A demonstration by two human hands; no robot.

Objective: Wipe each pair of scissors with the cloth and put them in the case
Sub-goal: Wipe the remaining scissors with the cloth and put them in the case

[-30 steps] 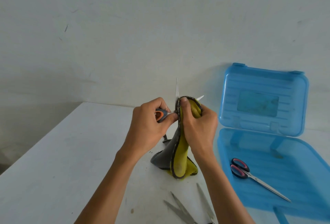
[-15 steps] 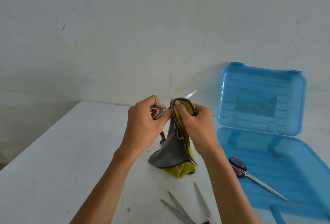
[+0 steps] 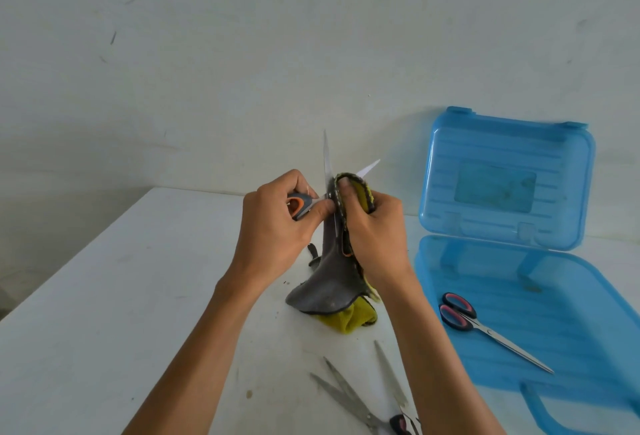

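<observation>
Fingers of left hand (image 3: 273, 226) curl round orange-grey scissors (image 3: 299, 204) — right hand (image 3: 374, 230) pinches cloth (image 3: 329, 285) on 1 blade.

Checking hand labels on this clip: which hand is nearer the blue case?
Right. The right hand, gripping the cloth, is closest to the case, apart from it; the left hand, holding the scissors, sits beyond the cloth.

Left grip (image 3: 275, 228), right grip (image 3: 375, 232) — both clenched.
</observation>
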